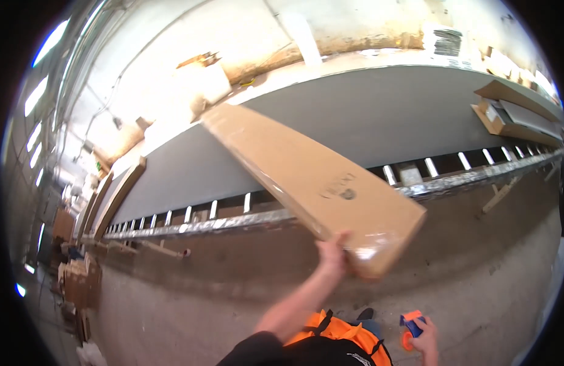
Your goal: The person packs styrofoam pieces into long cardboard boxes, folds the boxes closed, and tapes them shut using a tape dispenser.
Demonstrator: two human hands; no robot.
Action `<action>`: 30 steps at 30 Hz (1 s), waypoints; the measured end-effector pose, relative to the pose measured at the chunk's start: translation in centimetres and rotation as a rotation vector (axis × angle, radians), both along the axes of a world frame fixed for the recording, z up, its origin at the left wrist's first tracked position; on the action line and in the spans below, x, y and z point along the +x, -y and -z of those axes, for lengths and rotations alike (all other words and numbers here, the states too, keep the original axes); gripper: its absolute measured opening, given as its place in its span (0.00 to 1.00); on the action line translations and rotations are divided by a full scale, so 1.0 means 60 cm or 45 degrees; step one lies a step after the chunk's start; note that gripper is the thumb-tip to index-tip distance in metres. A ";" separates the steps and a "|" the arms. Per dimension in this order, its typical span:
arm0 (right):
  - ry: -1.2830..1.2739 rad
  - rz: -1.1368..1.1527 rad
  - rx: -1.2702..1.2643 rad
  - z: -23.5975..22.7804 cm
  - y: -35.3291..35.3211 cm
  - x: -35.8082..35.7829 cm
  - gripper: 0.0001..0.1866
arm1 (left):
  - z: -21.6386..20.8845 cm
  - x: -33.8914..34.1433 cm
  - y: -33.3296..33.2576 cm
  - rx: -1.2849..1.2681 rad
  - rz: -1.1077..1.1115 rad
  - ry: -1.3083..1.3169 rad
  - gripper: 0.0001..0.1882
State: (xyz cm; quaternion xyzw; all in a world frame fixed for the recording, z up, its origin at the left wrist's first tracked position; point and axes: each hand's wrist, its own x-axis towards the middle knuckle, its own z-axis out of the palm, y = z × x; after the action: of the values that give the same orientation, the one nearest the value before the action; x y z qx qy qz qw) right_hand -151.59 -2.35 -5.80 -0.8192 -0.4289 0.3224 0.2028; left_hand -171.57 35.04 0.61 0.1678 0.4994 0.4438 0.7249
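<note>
A long, flat cardboard box [312, 165], with clear tape shining along its edge and near end, slants over the conveyor's near rail. My left hand [332, 253] grips its near end from the left side, thumb up against the edge. The box's far end reaches across the dark conveyor belt [379, 110]. Whether the belt bears any of its weight I cannot tell. Low on the right, apart from the box, my right hand [424, 337] is wrapped round the handle of a blue and orange tape dispenser [412, 323].
An opened carton [520, 119] with pale contents lies at the belt's right end. Long cardboard boxes [119, 198] stand across its left part. A metal rail with rollers [233, 219] edges the conveyor on my side. Cardboard stacks [81, 280] stand at left on the concrete floor [190, 299].
</note>
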 end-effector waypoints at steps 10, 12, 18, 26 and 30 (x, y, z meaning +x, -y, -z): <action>0.225 1.193 -0.273 -0.049 0.156 -0.059 0.33 | -0.041 0.372 -0.008 2.678 1.162 -1.205 0.47; 0.132 1.237 -0.213 -0.028 0.165 -0.129 0.35 | 0.007 0.257 -0.147 2.690 1.302 -1.984 0.48; 0.053 1.306 0.003 0.034 0.056 -0.205 0.36 | 0.015 0.225 -0.180 2.533 1.259 -1.966 0.55; -0.123 1.206 0.119 0.007 -0.015 -0.164 0.37 | -0.111 0.302 -0.162 1.995 1.852 -2.085 0.67; -0.057 0.995 -0.020 0.008 -0.022 -0.111 0.38 | -0.105 0.412 -0.129 2.188 1.849 -2.079 0.65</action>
State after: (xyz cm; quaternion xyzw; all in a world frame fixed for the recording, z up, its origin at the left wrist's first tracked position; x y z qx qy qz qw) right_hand -158.25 -1.06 -6.30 -0.9151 -0.0774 0.2418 0.3132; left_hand -146.85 42.79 6.93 0.9840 0.1526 -0.0860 -0.0321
